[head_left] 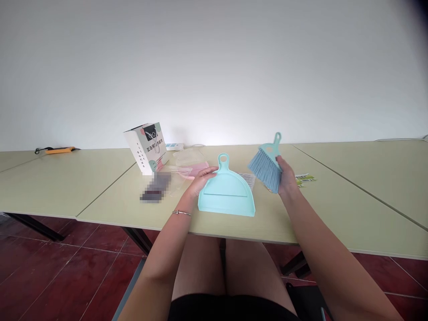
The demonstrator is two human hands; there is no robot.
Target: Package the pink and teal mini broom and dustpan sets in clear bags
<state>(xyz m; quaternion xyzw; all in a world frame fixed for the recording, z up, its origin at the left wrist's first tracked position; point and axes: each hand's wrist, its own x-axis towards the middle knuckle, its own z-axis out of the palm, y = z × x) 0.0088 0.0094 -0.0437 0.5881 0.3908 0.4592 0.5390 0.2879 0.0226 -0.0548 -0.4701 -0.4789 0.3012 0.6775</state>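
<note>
My left hand point(199, 182) grips the left edge of a light turquoise dustpan point(227, 192), its thumb lying over the upper rim near the handle. The pan faces me, handle up, with its wide straight lip towards the table's front edge. On the right, my right hand point(286, 178) is closed on a small hand brush point(267, 165) at its right side. The brush has blue-grey bristles pointing down and left, and a turquoise handle with a loop pointing up. Brush and dustpan are apart. The right fingers are partly hidden behind the brush.
A printed paper bag point(149, 149) stands behind on the left, a blurred dark item point(155, 187) before it. Pink and clear plastic pieces point(194, 169) lie behind the dustpan. Green-yellow labels point(306, 177) are beyond my right hand. An orange object point(60, 150) lies far left.
</note>
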